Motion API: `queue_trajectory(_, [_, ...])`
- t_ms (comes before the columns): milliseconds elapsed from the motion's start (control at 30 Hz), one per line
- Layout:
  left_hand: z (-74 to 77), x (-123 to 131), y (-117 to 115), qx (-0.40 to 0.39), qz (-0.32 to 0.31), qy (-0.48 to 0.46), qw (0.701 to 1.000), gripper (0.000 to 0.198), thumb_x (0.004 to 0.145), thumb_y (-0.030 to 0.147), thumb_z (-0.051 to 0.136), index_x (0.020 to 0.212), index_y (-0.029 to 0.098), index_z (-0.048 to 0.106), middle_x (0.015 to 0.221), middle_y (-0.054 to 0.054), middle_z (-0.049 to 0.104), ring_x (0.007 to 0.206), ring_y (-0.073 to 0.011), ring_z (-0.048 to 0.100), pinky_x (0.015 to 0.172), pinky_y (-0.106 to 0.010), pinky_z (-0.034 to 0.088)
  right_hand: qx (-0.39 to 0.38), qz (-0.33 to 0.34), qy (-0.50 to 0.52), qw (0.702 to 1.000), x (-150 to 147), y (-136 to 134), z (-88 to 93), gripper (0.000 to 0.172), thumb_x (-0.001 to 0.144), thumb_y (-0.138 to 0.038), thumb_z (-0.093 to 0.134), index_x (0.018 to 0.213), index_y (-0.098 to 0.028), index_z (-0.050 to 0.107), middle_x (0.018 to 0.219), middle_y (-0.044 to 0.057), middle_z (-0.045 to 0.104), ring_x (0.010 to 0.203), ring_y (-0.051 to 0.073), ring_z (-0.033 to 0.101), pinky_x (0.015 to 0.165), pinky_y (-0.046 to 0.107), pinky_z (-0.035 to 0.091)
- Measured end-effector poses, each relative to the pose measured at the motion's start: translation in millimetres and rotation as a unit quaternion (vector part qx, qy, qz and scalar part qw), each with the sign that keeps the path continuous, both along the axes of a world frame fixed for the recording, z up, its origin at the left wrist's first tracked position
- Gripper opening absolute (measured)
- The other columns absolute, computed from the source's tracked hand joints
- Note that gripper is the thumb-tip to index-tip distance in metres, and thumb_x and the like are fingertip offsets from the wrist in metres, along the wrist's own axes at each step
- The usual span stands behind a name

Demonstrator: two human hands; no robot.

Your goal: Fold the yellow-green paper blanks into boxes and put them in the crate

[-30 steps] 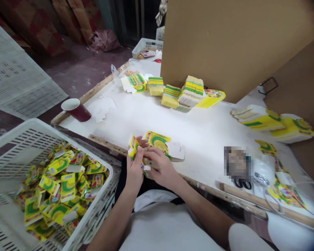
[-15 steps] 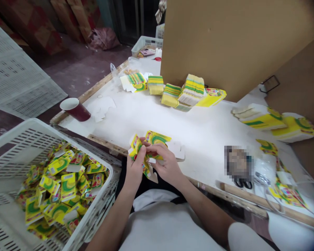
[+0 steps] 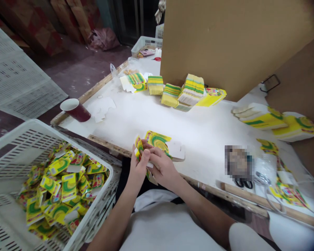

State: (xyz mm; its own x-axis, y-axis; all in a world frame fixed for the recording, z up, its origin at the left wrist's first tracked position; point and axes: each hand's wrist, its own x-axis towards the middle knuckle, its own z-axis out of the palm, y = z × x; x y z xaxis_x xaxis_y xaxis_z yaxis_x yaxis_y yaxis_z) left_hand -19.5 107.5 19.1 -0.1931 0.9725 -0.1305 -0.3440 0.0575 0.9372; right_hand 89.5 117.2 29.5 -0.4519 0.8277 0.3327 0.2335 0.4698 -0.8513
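Just over the table's front edge, my left hand [image 3: 138, 169] is closed around a small yellow-and-green printed carton [image 3: 138, 143]. My right hand [image 3: 164, 170] pinches the carton's lower part, where a white flap shows. Both thumbs and fingertips meet at it, and much of the carton is covered by the fingers. Behind my right hand lie flat yellow-and-green cartons [image 3: 157, 138] with white flaps, on the table [image 3: 206, 136]. To the left, a white plastic crate [image 3: 108, 174] holds many small folded cartons [image 3: 68, 187] in a loose heap.
Bundled carton stacks [image 3: 192, 89] stand along a large cardboard panel [image 3: 211, 45]. More stacks [image 3: 264, 120] lie at right, near scissors [image 3: 243, 183] and a cable. A maroon paper cup [image 3: 77, 111] lies tilted at the left edge. Wooden strips [image 3: 107, 144] border the table.
My hands have drawn closer together around the carton, which has turned and now shows less of its printed face. The right fingers have shifted slightly left and down.
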Motion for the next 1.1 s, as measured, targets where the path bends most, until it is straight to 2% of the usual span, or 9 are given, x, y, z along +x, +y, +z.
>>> queue_trajectory(100, [-1.3,-0.4,-0.7,0.000,-0.003,0.005,1.000,0.039,0.079,0.045,0.059,0.109,0.020,0.054,0.103,-0.006,0.064,0.098,-0.0193,0.061,0.090,-0.033,0.048,0.000,0.010,-0.007,1.000,-0.7,-2.0,0.2,0.036,0.079,-0.004,0.046,0.108,-0.024,0.057,0.105,0.008,0.057,0.104,0.021,0.054,0.091,0.039,0.046])
queue_trajectory(200, [-1.8,-2.9,0.0,0.003,-0.007,0.017,1.000,0.040,0.081,0.046,0.056,0.111,0.020,0.054,0.108,-0.007,0.063,0.101,-0.0192,0.060,0.091,-0.031,0.048,-0.010,0.003,-0.001,1.000,0.6,-2.3,2.9,0.037,0.079,-0.006,0.050,0.111,-0.022,0.055,0.107,0.008,0.057,0.107,0.022,0.052,0.093,0.041,0.045])
queue_trajectory(367, [2.9,-5.3,2.2,0.027,-0.037,0.036,0.998,0.040,0.082,0.047,0.053,0.113,0.021,0.054,0.114,-0.007,0.062,0.105,-0.0203,0.059,0.087,-0.030,0.050,-0.025,-0.009,0.014,1.000,3.4,-0.8,6.3,0.055,0.078,-0.007,0.053,0.129,-0.026,0.042,0.123,0.009,0.051,0.109,0.022,0.051,0.089,0.038,0.047])
queue_trajectory(433, [3.8,-5.5,2.7,0.028,-0.048,0.040,0.998,0.041,0.082,0.047,0.053,0.114,0.022,0.054,0.114,-0.007,0.062,0.106,-0.0208,0.059,0.088,-0.031,0.049,-0.028,-0.011,0.012,0.999,4.3,-0.1,5.4,0.059,0.078,-0.007,0.054,0.132,-0.027,0.040,0.122,0.009,0.052,0.105,0.022,0.053,0.089,0.038,0.047])
queue_trajectory(567, [1.6,-7.1,3.4,0.039,-0.058,0.054,0.996,0.039,0.082,0.046,0.053,0.112,0.022,0.054,0.108,-0.005,0.063,0.103,-0.0201,0.059,0.092,-0.032,0.046,-0.041,-0.020,0.005,0.999,5.6,1.2,1.8,0.060,0.077,-0.007,0.056,0.131,-0.026,0.041,0.114,0.007,0.056,0.095,0.020,0.055,0.084,0.037,0.047])
queue_trajectory(733, [-0.4,-8.6,4.6,0.032,-0.053,0.064,0.996,0.037,0.082,0.044,0.055,0.112,0.023,0.055,0.108,-0.004,0.062,0.103,-0.0182,0.058,0.092,-0.029,0.044,-0.034,-0.024,0.009,0.999,5.9,2.0,0.8,0.058,0.076,-0.005,0.054,0.129,-0.024,0.042,0.117,0.008,0.056,0.102,0.021,0.053,0.088,0.038,0.044])
queue_trajectory(1100, [7.0,-6.0,5.2,0.000,-0.045,0.053,0.998,0.039,0.078,0.044,0.060,0.109,0.021,0.056,0.107,-0.004,0.063,0.101,-0.0184,0.059,0.089,-0.028,0.045,-0.033,-0.021,0.026,0.999,5.7,1.2,1.1,0.056,0.074,-0.004,0.055,0.126,-0.021,0.045,0.114,0.008,0.057,0.096,0.020,0.054,0.082,0.035,0.047])
